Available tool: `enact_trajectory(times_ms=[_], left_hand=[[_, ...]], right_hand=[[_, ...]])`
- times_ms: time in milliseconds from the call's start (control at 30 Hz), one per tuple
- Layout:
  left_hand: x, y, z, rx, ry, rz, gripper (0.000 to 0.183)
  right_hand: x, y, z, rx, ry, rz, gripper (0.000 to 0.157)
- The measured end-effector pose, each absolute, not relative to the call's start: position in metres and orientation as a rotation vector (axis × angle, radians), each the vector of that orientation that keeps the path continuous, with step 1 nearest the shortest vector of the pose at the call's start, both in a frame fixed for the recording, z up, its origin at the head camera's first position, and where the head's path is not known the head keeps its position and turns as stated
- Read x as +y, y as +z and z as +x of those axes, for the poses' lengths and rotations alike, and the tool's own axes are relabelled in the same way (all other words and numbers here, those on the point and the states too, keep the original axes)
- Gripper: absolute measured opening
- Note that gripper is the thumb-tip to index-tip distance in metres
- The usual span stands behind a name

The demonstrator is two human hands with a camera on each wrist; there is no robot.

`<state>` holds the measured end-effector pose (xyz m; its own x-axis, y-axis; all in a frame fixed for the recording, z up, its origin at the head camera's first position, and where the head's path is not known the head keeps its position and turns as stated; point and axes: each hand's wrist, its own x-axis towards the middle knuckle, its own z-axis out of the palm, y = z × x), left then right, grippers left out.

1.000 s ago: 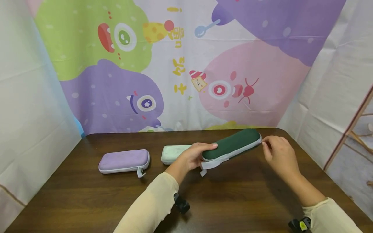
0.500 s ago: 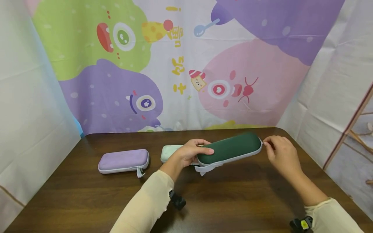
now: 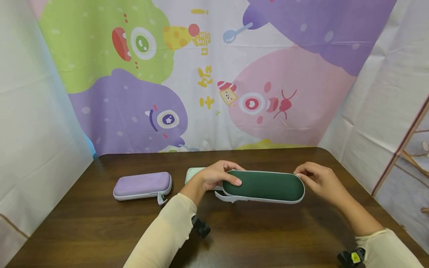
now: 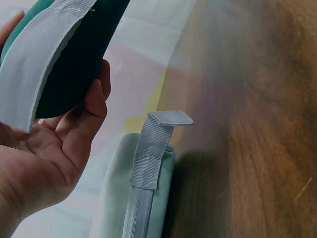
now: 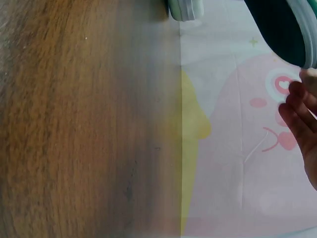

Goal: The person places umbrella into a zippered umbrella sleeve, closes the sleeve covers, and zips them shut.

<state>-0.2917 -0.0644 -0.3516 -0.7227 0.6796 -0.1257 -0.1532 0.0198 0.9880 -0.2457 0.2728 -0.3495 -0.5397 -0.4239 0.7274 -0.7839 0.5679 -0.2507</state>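
A dark green zippered pencil case is held up over the table, lying nearly level from left to right. My left hand grips its left end, thumb on the top face and fingers behind. From that end hangs a light grey strap, large in the left wrist view as a loose grey band. At the far right corner of the case, my right hand pinches the zipper pull, which the fingertips mostly hide. In the right wrist view the fingers meet the case's grey zipper edge.
Behind my left hand, a mint green pencil case lies partly hidden on the brown wooden table. Further left lies a purple pencil case with a short grey strap. A printed cloth hangs at the table's back edge.
The green case has dropped at its right end and turned from slanting to nearly level. My right hand has followed its corner slightly down; my left hand has shifted a little left.
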Motion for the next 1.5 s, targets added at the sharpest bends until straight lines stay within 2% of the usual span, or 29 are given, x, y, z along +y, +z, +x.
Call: enact_trajectory(times_ms=[133, 267, 333, 400, 500, 633, 733, 800, 933, 1033, 1200, 1500], left_hand=[[-0.065, -0.354, -0.292, 1.679, 1.776, 0.506, 0.044], [-0.063, -0.356, -0.292, 1.688, 1.861, 0.358, 0.046], [-0.061, -0.359, -0.293, 1.706, 1.929, 0.247, 0.053], [-0.056, -0.362, -0.295, 1.696, 2.027, 0.109, 0.041], [-0.050, -0.364, -0.296, 1.628, 2.200, -0.074, 0.013], [-0.041, -0.359, -0.296, 1.475, 2.435, -0.223, 0.025], [-0.037, -0.353, -0.296, 1.391, 2.564, -0.304, 0.017], [-0.035, -0.351, -0.296, 1.344, 2.597, -0.324, 0.018], [-0.036, -0.349, -0.295, 1.193, 2.601, -0.269, 0.056], [-0.035, -0.351, -0.294, 1.125, 2.615, -0.218, 0.067], [-0.028, -0.352, -0.292, 1.052, 2.753, -0.218, 0.071], [-0.013, -0.349, -0.288, 0.851, 2.919, -0.207, 0.046]], right_hand=[[0.275, -0.353, -0.243, -2.260, 0.979, 1.025, 0.032], [0.276, -0.352, -0.239, -2.338, 1.247, 0.947, 0.020], [0.276, -0.350, -0.237, -2.363, 1.371, 0.903, 0.012], [0.273, -0.349, -0.235, -2.373, 1.463, 0.870, 0.007], [0.268, -0.349, -0.234, -2.351, 1.609, 0.855, 0.004], [0.260, -0.349, -0.231, -2.292, 1.749, 0.823, 0.005], [0.255, -0.347, -0.229, -2.253, 1.813, 0.779, 0.005], [0.252, -0.346, -0.227, -2.232, 1.847, 0.757, 0.005], [0.246, -0.346, -0.225, -2.219, 1.854, 0.721, 0.004], [0.242, -0.348, -0.224, -2.207, 1.856, 0.707, 0.004], [0.234, -0.349, -0.222, -2.165, 1.899, 0.722, 0.004], [0.213, -0.345, -0.214, -2.119, 1.712, 0.731, 0.005]])
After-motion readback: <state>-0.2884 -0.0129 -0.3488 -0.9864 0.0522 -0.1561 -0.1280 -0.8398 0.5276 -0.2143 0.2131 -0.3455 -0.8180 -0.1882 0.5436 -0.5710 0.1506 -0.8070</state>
